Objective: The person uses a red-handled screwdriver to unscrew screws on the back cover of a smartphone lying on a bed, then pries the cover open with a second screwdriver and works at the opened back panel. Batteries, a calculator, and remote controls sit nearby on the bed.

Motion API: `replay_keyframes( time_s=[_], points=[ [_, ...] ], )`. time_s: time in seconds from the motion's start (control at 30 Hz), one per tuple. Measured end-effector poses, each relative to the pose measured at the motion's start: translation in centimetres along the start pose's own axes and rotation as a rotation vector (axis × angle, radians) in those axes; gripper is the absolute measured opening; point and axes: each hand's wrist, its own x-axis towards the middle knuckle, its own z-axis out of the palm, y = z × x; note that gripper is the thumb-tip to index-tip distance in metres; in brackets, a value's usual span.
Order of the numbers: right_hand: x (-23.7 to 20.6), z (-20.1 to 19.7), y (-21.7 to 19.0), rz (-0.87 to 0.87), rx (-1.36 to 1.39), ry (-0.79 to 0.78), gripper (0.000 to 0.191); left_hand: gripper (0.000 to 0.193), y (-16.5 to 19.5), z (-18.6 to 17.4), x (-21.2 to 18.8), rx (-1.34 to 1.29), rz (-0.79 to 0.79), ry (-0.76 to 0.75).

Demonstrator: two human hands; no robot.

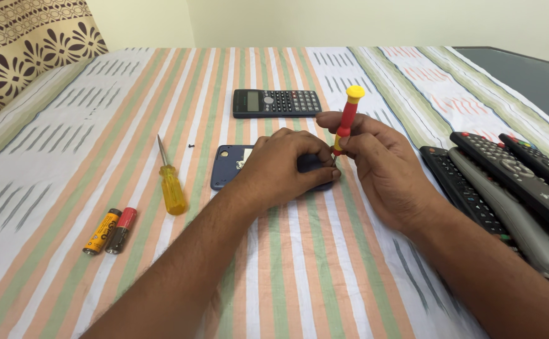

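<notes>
While our left hand [287, 164] presses the blue case [230, 164] flat mid-bed, our right hand [375, 163] pinches the red screwdriver [345, 125] upright; we judge a tilt could slip its tip.

Both forearms come in from the near edge and converge toward the middle of the scene. The left forearm runs up from the near left, angling right and away, bare to the wrist. The left hand [285, 164] lies palm down, fingers curled and pressed flat, knuckles raised, thumb tucked to the right. The right forearm enters from the near right corner, angling left and away. The right hand [378, 162] is turned on its side, its fingertips [345, 145] pinched together in a closed grip, just beside the left hand's fingers.
</notes>
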Motion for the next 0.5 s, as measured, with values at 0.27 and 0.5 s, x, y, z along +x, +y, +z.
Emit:
replay_keyframes(
  time_s=[0.27, 0.5],
  points=[
    [0.17, 0.63, 0.29, -0.116, -0.088, 0.213, 0.038, 0.025, 0.22, -0.2, -0.22, 0.017, -0.001, -0.02],
    [-0.17, 0.56, -0.22, -0.118, -0.111, 0.191, 0.033, 0.049, 0.73, -0.47, -0.64, 0.067, -0.008, -0.074]
  ],
)
